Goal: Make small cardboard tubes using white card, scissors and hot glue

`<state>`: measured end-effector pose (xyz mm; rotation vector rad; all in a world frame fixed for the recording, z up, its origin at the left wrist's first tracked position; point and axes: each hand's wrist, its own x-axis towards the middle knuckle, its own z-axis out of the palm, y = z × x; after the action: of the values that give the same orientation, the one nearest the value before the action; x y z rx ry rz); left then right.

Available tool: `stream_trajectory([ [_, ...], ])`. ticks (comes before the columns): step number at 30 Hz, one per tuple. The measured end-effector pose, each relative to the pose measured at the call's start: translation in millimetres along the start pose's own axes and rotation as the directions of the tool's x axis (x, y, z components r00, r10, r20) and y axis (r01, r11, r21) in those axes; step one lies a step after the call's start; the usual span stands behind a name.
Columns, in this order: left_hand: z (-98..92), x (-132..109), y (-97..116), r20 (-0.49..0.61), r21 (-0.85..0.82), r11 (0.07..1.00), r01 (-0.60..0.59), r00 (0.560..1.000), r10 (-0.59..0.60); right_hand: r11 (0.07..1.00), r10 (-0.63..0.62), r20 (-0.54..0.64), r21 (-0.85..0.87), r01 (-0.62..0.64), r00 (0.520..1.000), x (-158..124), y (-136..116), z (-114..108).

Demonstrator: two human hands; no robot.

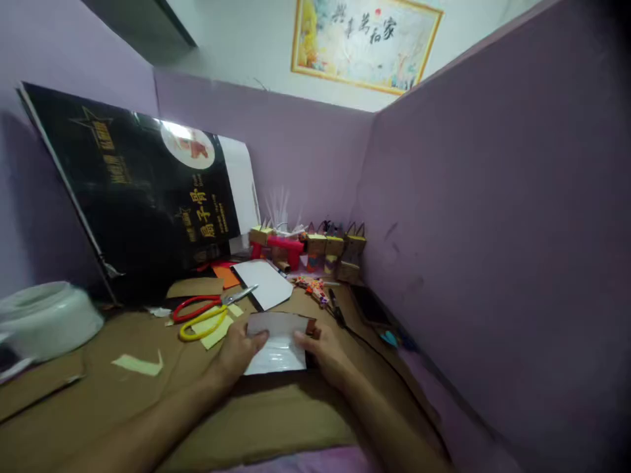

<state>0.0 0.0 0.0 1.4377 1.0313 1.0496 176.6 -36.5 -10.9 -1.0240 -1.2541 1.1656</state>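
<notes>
At bench (296,414) centre, your forearms angle in from below, meeting over a glossy sheet (277,349) that lies flat on the cardboard. Left hand (235,353) grips its left edge and right hand (326,355) its right edge, both knuckles-up with thumbs pressed on top. Red scissors (197,306) and yellow scissors (203,325) lie just left of the left hand, untouched.
</notes>
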Motion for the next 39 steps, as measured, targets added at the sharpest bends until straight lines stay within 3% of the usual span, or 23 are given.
stream_trajectory([
  [4,5.3,2.0,-0.4,0.021,0.007,1.0,-0.007,1.0,0.007,0.998,-0.023,-0.152,-0.055,0.015,0.988,10.0,12.0,-4.8],
  [7,-4.8,-2.6,5.1,-0.074,0.021,0.998,-0.061,0.995,0.063,0.992,-0.036,-0.237,-0.123,0.007,0.971,11.3,14.9,-11.4],
  [9,-14.6,-13.1,9.0,-0.158,0.115,0.978,-0.176,0.968,0.193,0.988,-0.039,-0.243,-0.156,0.001,0.969,9.5,13.8,-14.2],
  [10,-18.6,-20.5,10.2,-0.143,0.261,0.919,-0.296,0.929,0.34,0.986,-0.041,-0.237,-0.169,0.001,0.971,8.4,12.8,-14.5],
  [12,-22.5,-36.8,10.6,0.106,0.52,0.694,-0.498,0.844,0.526,0.982,-0.047,-0.217,-0.19,0.006,0.975,6.9,11.4,-12.8],
  [14,-20.6,-50.7,9.7,0.381,0.615,0.45,-0.647,0.744,0.55,0.977,-0.05,-0.191,-0.213,0.009,0.98,6.7,11.0,-9.6],
  [16,-15.8,-58.4,8.9,0.52,0.625,0.317,-0.714,0.683,0.513,0.97,-0.046,-0.162,-0.242,0.006,0.986,6.5,10.9,-7.3],
  [18,-11.4,-60.0,8.7,0.553,0.621,0.269,-0.736,0.655,0.514,0.96,-0.028,-0.14,-0.281,-0.012,0.99,3.9,9.1,-7.7],
  [20,-9.1,-58.3,8.6,0.545,0.615,0.244,-0.75,0.627,0.557,0.926,-0.05,-0.197,-0.376,-0.029,0.979,-3.7,3.2,-11.2],
  [22,-8.4,-56.0,8.4,0.535,0.605,0.215,-0.767,0.591,0.603,0.824,-0.199,-0.284,-0.566,0.003,0.938,-16.8,-6.0,-15.9],
  [23,-8.2,-54.9,8.3,0.533,0.602,0.213,-0.769,0.586,0.611,0.727,-0.328,-0.263,-0.683,0.065,0.907,-24.7,-10.7,-17.9],
  [25,-7.4,-53.2,8.1,0.521,0.606,0.243,-0.758,0.608,0.599,0.595,-0.415,-0.031,-0.766,0.245,0.91,-40.3,-16.9,-19.2],
  [27,-6.1,-51.9,7.7,0.501,0.615,0.31,-0.725,0.663,0.556,0.568,-0.377,0.192,-0.724,0.39,0.906,-51.4,-16.2,-16.0],
  [29,-5.4,-51.1,8.4,0.488,0.615,0.38,-0.691,0.712,0.505,0.534,-0.33,0.296,-0.725,0.436,0.896,-55.1,-10.0,-9.2],
  [33,-10.2,-45.7,18.9,0.51,0.583,0.556,-0.592,0.8,0.317,0.5,-0.259,0.305,-0.769,0.397,0.917,-46.9,0.7,2.5],
  [36,-16.1,-26.3,29.5,0.499,0.567,0.706,-0.424,0.859,0.115,0.51,-0.235,0.27,-0.783,0.355,0.934,-40.8,1.1,4.0],
  [38,-16.7,-4.9,30.5,0.285,0.613,0.745,-0.262,0.953,0.1,0.528,-0.231,0.253,-0.778,0.34,0.939,-39.3,0.6,3.6],
  [39,-15.6,6.8,28.6,0.201,0.651,0.73,-0.208,0.975,0.099,0.538,-0.232,0.246,-0.774,0.335,0.941,-39.2,0.5,3.3],
])
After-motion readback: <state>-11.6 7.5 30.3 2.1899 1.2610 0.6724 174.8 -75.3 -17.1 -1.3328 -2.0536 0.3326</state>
